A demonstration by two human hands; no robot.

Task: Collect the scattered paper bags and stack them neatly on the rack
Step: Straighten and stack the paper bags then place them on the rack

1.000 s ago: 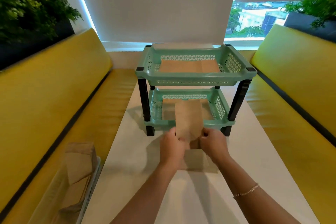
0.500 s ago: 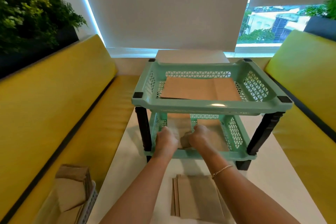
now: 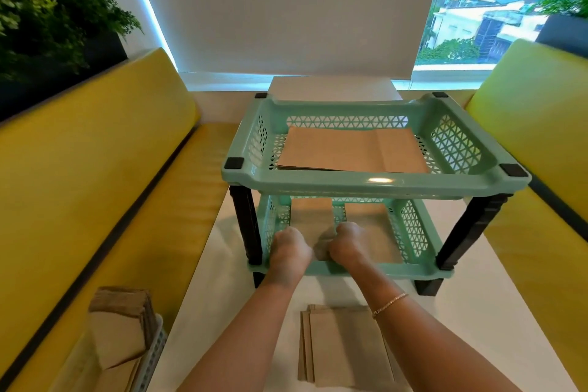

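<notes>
Head view: both hands, left [image 3: 291,250] and right [image 3: 348,243], grip clenched on flat brown paper bag [image 3: 313,223] in lower tier of mint-green plastic two-tier rack [image 3: 375,183], frame centre. Upper tier stacked already. Small pile of brown bags [image 3: 342,348] left on white table [image 3: 477,312], lower centre. Roughly halfway, I'd guess.

1. Two hands of mine: left [image 3: 291,251], right [image 3: 348,243].
2. One rack [image 3: 375,183] with two trays.
3. Two benches [image 3: 95,175].
4. Two planters [image 3: 60,41].
5. One bracelet [image 3: 389,305].
6. Paper bags [image 3: 345,348] lie in five spots; I cannot count single bags.
</notes>
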